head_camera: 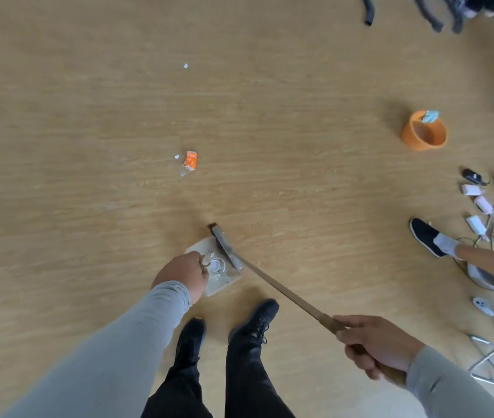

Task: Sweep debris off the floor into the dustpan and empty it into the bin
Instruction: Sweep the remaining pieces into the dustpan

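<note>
My left hand (184,274) grips the near side of a pale dustpan (223,282) that lies on the wooden floor in front of my feet. White scraps lie in the pan. My right hand (373,345) grips the wooden handle of a broom (284,291). Its grey head (226,247) rests at the pan's far right edge. An orange wrapper (191,160) with small white bits lies on the floor beyond the pan. A tiny white scrap (185,66) lies farther off. Dark crumbs (260,225) sit right of the broom head. The orange bin (424,131) stands at the upper right.
Another person's leg and black shoe (426,236) reach in from the right. White chargers and cables (492,212) lie scattered along the right edge. Dark chair legs (432,13) stand at the top right. My two black shoes (230,324) stand just behind the pan.
</note>
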`<state>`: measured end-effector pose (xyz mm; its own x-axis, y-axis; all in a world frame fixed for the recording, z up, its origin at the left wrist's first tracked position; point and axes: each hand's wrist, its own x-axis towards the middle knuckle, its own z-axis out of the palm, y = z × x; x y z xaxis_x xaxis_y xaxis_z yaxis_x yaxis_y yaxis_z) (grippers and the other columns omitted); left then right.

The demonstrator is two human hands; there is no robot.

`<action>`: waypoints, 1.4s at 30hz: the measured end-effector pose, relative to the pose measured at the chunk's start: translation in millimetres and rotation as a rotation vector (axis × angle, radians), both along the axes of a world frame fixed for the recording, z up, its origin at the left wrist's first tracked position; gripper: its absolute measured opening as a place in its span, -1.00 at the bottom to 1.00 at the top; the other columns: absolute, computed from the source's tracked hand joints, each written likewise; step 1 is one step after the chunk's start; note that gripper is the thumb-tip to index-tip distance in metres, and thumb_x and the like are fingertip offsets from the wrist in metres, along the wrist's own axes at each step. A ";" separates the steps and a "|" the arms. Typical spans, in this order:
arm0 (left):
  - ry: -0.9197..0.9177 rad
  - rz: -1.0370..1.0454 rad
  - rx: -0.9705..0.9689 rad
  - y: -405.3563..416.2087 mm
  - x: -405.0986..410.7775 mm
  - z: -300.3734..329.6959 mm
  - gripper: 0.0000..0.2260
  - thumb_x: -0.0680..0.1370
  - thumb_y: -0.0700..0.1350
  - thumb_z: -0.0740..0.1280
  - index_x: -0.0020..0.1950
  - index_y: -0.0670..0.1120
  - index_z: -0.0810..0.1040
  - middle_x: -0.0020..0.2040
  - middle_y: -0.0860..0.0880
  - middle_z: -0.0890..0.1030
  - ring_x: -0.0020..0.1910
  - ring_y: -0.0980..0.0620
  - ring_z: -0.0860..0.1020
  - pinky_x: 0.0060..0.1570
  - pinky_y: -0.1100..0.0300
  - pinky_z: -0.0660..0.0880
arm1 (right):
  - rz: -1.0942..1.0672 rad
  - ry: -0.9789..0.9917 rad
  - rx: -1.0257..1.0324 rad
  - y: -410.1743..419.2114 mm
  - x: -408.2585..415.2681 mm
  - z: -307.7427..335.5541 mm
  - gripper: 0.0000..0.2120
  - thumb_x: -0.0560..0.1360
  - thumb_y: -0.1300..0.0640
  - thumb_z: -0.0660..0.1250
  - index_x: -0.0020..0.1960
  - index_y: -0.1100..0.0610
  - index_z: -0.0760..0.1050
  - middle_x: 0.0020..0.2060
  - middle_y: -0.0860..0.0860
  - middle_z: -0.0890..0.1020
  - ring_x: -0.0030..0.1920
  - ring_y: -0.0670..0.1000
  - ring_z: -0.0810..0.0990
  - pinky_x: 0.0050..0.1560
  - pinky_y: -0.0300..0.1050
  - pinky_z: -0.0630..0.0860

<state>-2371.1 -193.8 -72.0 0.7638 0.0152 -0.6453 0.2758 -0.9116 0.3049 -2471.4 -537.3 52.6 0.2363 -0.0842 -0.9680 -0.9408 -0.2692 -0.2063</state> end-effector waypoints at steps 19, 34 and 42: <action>-0.136 0.423 0.005 97.2 12.8 106.2 -0.83 0.53 0.08 0.37 0.04 0.03 0.58 0.06 0.06 0.66 0.03 0.01 0.61 0.15 0.12 0.55 | 0.161 -0.275 -0.064 -17.7 77.4 33.8 -0.71 0.58 0.32 0.24 0.26 0.11 0.46 -0.44 0.15 0.45 -0.54 0.02 0.33 -0.53 -0.19 0.26; -0.186 0.632 -0.031 161.5 100.7 117.1 -0.89 0.56 -0.05 0.38 0.06 -0.02 0.59 0.01 0.06 0.66 0.03 0.00 0.61 0.18 0.10 0.52 | 0.339 -0.344 -0.047 55.3 230.0 30.5 -0.54 0.59 0.27 0.27 0.48 0.11 0.38 -0.40 0.14 0.55 -0.51 0.03 0.40 -0.49 -0.15 0.33; -0.100 0.631 -0.053 238.6 182.6 81.1 -0.76 0.56 -0.02 0.34 0.21 -0.03 0.56 0.08 0.00 0.65 -0.01 -0.03 0.62 0.09 0.06 0.59 | 0.328 -0.286 -0.137 165.9 323.3 15.4 -0.60 0.57 0.29 0.25 0.39 0.08 0.43 -0.43 0.14 0.54 -0.53 0.04 0.38 -0.50 -0.16 0.32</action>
<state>-2188.5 44.8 9.1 0.6746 0.4518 -0.5838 0.7225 -0.5662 0.3967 -2148.1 -371.4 68.0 0.5284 -0.0824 -0.8450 -0.7112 -0.5865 -0.3876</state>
